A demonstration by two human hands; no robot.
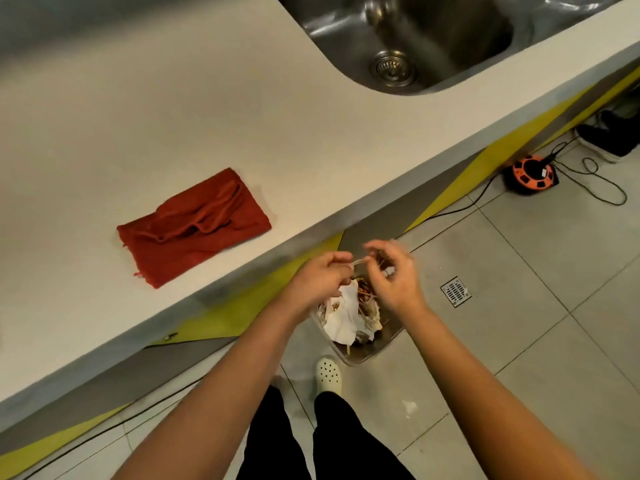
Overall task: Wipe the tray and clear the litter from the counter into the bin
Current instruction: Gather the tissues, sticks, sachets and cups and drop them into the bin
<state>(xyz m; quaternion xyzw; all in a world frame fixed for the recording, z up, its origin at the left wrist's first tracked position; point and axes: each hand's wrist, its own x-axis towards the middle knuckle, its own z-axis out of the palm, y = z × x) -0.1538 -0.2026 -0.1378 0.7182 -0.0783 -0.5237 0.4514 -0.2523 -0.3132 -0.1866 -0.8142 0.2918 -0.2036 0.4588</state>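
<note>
Both my hands hover over a metal bin (375,349) on the floor, in front of the white counter (173,116). My left hand (320,277) and my right hand (394,275) each pinch thin pale strands of litter (360,262) stretched between them. The bin holds crumpled white paper (343,317) and other scraps. A folded red cloth (195,225) lies on the counter to the left of my hands. No tray is in view.
A steel sink (415,39) is set into the counter at the back right. On the tiled floor are a floor drain (455,291), an orange cable reel (530,174) with its cords, a dark shoe (613,136), and my own white clog (328,374).
</note>
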